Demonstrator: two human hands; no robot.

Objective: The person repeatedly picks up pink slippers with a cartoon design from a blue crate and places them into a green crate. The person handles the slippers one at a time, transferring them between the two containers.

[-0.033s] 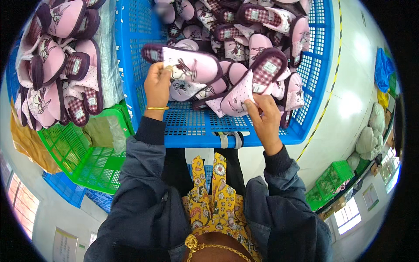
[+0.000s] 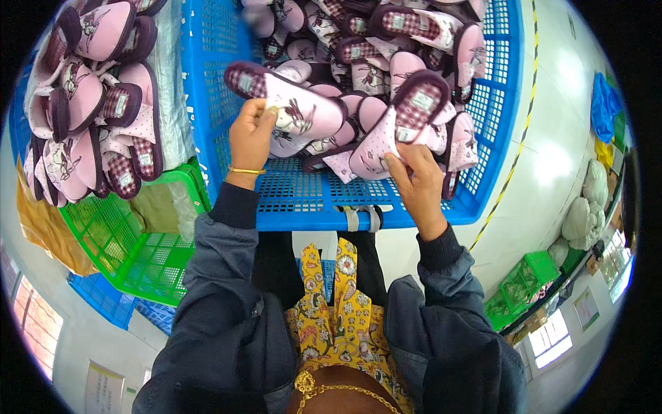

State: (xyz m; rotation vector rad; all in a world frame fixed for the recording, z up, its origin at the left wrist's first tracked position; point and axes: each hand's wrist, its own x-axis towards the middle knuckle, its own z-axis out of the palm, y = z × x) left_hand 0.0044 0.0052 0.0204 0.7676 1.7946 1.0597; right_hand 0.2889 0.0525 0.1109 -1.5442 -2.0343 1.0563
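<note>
My left hand (image 2: 251, 138) pinches a pink slipper (image 2: 305, 109) by the edge of its upper, thumb on top. Its toe points right and its checked insole shows at the heel end. A second slipper (image 2: 374, 146), with a dotted pink upper, is gripped by my right hand (image 2: 416, 181) at the upper's opening. That slipper's heel points up and to the right, showing a plum checked insole with a pale label. Both slippers are held over a blue perforated crate (image 2: 296, 222), in which many similar slippers (image 2: 407, 65) lie heaped.
On the left, more slippers (image 2: 89, 96) are piled beside the crate, with a green crate (image 2: 131, 265) below them. A yellow-black floor stripe (image 2: 527, 131) runs along the right. Farther right stand another green crate (image 2: 523, 283), pale sacks (image 2: 586, 221) and a blue bag (image 2: 604, 114).
The left slipper has tilted slightly, its heel end rising. The right slipper has turned a little more upright. Both hands keep their holds.
</note>
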